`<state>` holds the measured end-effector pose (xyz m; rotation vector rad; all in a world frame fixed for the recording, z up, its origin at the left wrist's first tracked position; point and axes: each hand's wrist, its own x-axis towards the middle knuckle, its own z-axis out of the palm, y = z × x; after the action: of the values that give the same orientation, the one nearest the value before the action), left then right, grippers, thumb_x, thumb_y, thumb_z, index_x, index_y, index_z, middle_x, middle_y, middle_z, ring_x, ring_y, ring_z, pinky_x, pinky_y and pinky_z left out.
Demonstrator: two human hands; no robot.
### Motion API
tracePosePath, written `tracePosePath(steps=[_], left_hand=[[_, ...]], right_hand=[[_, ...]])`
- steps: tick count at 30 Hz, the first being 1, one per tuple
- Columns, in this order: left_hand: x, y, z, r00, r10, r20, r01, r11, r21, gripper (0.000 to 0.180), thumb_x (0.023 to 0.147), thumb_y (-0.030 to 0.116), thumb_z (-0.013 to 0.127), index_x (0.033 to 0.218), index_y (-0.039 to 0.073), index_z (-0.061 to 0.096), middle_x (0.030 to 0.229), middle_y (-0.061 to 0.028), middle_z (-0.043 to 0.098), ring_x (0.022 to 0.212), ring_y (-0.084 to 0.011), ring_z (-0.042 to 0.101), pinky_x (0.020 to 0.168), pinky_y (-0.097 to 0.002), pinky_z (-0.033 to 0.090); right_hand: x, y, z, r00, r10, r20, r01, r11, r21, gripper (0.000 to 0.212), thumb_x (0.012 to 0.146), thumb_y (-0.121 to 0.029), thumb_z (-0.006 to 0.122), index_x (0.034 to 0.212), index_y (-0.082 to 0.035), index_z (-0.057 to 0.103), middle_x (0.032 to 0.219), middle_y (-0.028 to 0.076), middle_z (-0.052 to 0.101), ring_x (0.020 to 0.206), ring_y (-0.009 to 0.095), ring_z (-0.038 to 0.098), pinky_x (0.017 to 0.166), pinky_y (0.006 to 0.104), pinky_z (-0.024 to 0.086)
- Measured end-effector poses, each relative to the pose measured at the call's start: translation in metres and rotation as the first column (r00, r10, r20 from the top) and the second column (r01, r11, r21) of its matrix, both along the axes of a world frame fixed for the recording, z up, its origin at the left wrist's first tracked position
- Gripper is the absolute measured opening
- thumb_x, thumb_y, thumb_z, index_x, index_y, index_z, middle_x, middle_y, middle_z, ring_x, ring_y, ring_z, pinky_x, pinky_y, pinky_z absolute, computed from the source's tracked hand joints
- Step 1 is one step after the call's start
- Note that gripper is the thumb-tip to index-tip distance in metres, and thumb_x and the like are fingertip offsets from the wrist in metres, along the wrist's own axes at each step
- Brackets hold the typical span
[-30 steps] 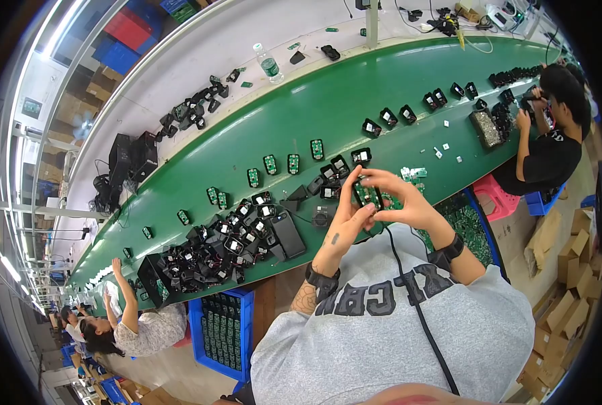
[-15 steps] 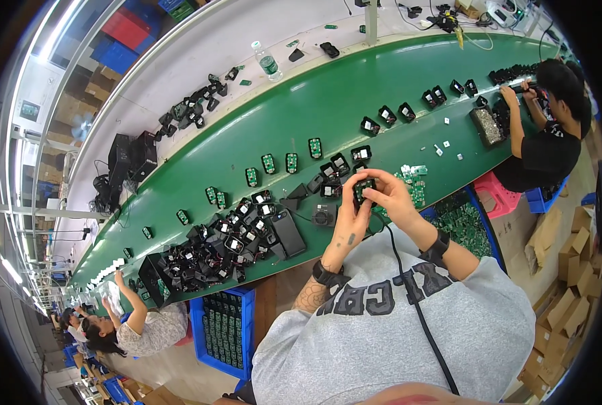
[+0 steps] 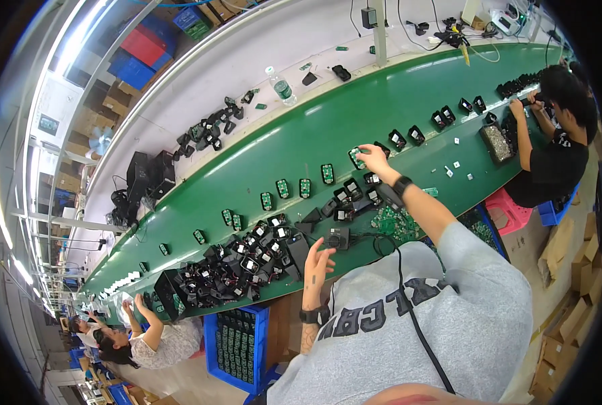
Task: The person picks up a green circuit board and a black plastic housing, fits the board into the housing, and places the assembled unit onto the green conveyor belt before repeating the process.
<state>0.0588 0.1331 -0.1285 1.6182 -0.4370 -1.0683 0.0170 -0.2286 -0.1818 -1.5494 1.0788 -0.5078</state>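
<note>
My right hand (image 3: 375, 162) reaches far over the green work surface. Its fingers are closed on the edge of a small black plastic housing with a green circuit board (image 3: 354, 158), at the right end of a row of similar housings (image 3: 305, 188). Nearer to me, my left hand (image 3: 319, 264) is raised with its fingers apart and nothing in it. Just beyond that hand lies a small black box with a round grille (image 3: 338, 238). A large heap of black housings (image 3: 247, 253) lies to its left, and loose green boards (image 3: 396, 223) lie to its right.
A blue crate (image 3: 213, 341) with rows of boards stands below the bench edge. Along the back ledge are a plastic bottle (image 3: 282, 88) and black parts (image 3: 210, 128). Co-workers sit at the right (image 3: 550, 162) and left (image 3: 162, 344). A metal post (image 3: 380, 40) rises behind the bench.
My hands have parted. The right one has carried the housing from in front of me out to the row on the green surface; the left has dropped back and opened. The view has shifted slightly.
</note>
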Motion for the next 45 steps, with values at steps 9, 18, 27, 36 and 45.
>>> tracePosePath(steps=[9,18,27,36,45], left_hand=[[-0.004,0.013,0.006,0.995,0.09,0.04,-0.093,0.993,0.068,0.038,0.098,0.018,0.051,0.134,0.007,0.048,0.107,-0.0078,0.067,0.072,-0.0078,0.058,0.06,-0.0203,0.049],[0.01,0.004,0.002,0.992,0.051,0.117,-0.06,0.995,0.074,0.036,0.098,0.018,0.051,0.131,0.006,0.051,0.106,-0.0089,0.067,0.074,-0.0085,0.059,0.061,-0.0213,0.049],[-0.003,-0.073,0.018,0.996,0.066,-0.056,-0.073,0.99,-0.118,0.05,0.099,0.026,0.049,0.144,0.009,0.032,0.118,-0.0155,0.06,0.094,-0.0174,0.063,0.072,-0.0285,0.055],[-0.026,-0.104,0.016,0.967,-0.025,-0.253,-0.021,0.984,-0.177,0.046,0.094,0.006,0.055,0.137,0.007,0.036,0.114,-0.0096,0.057,0.093,-0.0166,0.064,0.069,-0.0255,0.057],[-0.034,-0.109,0.02,0.98,-0.191,-0.054,0.186,0.979,-0.088,0.054,0.089,0.002,0.057,0.138,0.016,0.038,0.089,-0.0071,0.063,0.058,-0.0124,0.06,0.045,-0.0208,0.044]], right_hand=[[0.034,-0.018,-0.079,0.968,0.056,-0.244,-0.171,0.858,-0.484,0.038,0.077,-0.007,0.067,0.114,-0.002,0.062,0.11,0.018,0.064,0.103,0.033,0.061,0.09,0.0408,0.049],[-0.025,-0.037,-0.052,0.818,-0.118,-0.563,-0.283,0.769,-0.573,0.072,0.07,-0.016,0.076,0.134,-0.011,0.044,0.117,0.011,0.056,0.118,0.031,0.046,0.095,0.0478,0.041],[-0.038,0.055,0.061,0.957,0.223,0.185,-0.139,0.914,-0.381,0.036,0.074,-0.011,0.075,0.104,-0.001,0.058,0.089,0.008,0.066,0.079,0.013,0.063,0.068,0.0285,0.053],[-0.12,0.141,0.075,0.9,0.243,0.362,-0.241,0.969,-0.05,0.019,0.074,-0.001,0.069,0.092,-0.001,0.068,0.118,0.012,0.059,0.091,0.022,0.066,0.077,0.031,0.055],[-0.151,0.119,0.067,0.959,0.204,0.195,-0.135,0.939,-0.317,0.017,0.077,-0.005,0.069,0.094,-0.001,0.067,0.088,0.008,0.064,0.079,0.02,0.064,0.069,0.0303,0.051]])
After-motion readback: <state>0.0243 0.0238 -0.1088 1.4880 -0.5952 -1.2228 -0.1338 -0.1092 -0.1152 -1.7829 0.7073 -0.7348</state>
